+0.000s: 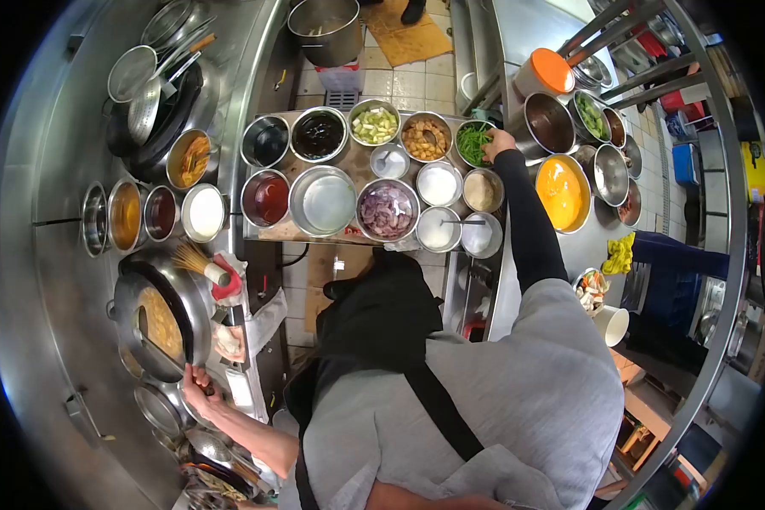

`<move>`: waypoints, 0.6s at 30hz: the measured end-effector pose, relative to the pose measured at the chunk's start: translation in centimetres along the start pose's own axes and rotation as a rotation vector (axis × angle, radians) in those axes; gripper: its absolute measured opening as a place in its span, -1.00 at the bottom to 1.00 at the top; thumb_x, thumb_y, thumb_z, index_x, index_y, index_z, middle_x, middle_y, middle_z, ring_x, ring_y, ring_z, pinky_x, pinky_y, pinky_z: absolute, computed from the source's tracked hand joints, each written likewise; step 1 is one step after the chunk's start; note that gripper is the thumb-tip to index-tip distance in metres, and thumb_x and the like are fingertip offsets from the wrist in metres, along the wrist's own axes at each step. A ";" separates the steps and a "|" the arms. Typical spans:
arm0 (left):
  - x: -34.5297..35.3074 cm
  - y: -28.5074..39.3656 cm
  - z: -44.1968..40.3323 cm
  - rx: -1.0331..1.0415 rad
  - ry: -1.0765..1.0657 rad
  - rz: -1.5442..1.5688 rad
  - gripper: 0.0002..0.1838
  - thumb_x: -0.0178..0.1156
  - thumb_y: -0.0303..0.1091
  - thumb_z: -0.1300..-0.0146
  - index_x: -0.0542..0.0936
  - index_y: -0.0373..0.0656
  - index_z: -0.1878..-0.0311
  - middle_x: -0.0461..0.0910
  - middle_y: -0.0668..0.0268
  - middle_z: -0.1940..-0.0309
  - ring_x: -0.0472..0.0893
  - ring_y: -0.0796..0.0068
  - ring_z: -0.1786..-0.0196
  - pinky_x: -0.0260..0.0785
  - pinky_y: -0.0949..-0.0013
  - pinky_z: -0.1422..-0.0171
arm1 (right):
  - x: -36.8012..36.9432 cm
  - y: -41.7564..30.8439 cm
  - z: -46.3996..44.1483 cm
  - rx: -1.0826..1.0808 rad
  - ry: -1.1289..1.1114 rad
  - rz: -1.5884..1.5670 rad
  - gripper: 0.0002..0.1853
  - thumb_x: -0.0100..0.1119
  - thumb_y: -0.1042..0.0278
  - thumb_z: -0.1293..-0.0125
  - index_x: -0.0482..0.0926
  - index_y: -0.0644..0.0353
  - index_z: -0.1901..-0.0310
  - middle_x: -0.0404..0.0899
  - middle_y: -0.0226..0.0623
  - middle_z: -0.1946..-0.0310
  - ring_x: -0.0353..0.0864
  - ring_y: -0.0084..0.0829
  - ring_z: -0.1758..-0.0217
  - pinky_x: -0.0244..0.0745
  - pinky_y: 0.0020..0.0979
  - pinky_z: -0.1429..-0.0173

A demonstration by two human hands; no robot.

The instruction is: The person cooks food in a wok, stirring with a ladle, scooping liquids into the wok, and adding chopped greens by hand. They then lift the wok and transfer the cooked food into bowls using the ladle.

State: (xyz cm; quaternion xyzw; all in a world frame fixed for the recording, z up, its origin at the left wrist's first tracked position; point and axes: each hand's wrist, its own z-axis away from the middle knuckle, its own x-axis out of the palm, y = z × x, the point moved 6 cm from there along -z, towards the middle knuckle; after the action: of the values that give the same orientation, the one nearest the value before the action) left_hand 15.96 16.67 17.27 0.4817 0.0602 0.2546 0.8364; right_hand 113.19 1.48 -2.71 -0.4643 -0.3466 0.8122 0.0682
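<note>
Head view, left of frame: food [163, 319] is already in the wok [132, 293], no greens seen there; a ladle [163, 355] is held by the left hand [200, 393]. Upper right of centre: greens [470, 140], not yet emptied from their bowl [458, 151], are touched by the right hand [499, 144]; grip width cannot be told. Adjacent pan [425, 158]: browned chunks [423, 134].

Your head camera looks forward and steeply down (wide-angle, its edges curving into black), your grey shirt [518, 382] near at five o'clock, the table [285, 235] farther away at twelve o'clock.
</note>
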 end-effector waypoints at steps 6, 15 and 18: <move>0.2 0.6 0.9 0.030 -0.006 0.003 -0.70 0.19 -0.36 -0.53 0.42 -0.11 0.40 0.32 0.46 0.58 0.28 0.66 0.62 0.14 0.54 0.62 | -0.3 -0.1 0.1 -0.108 0.051 -0.050 -0.84 0.32 0.66 -0.23 0.66 0.37 0.15 0.71 -0.10 0.26 0.80 -0.32 0.31 0.78 -0.31 0.27; -5.6 1.5 -1.6 0.061 -0.021 0.012 -0.81 0.19 -0.42 -0.52 0.47 -0.16 0.30 0.35 0.45 0.54 0.26 0.68 0.63 0.08 0.55 0.66 | -3.1 -4.5 4.8 -0.100 -0.029 -0.693 -0.89 0.35 0.54 -0.32 0.62 0.25 0.16 0.62 -0.38 0.25 0.66 -0.50 0.19 0.75 -0.39 0.06; -7.6 1.8 -2.3 0.079 0.010 0.039 -0.89 0.20 -0.43 -0.50 0.50 -0.14 0.21 0.38 0.46 0.52 0.28 0.70 0.63 0.03 0.56 0.68 | 0.0 -14.3 9.4 -0.206 -0.105 -0.744 -0.87 0.33 0.62 -0.34 0.62 0.22 0.13 0.68 -0.27 0.08 0.71 -0.41 0.09 0.79 -0.27 -0.01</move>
State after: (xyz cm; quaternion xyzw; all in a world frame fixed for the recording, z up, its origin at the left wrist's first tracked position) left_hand 7.97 15.48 16.43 0.5140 0.0648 0.2706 0.8114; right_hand 102.66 7.52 9.29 -0.2690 -0.5739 0.7157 0.2932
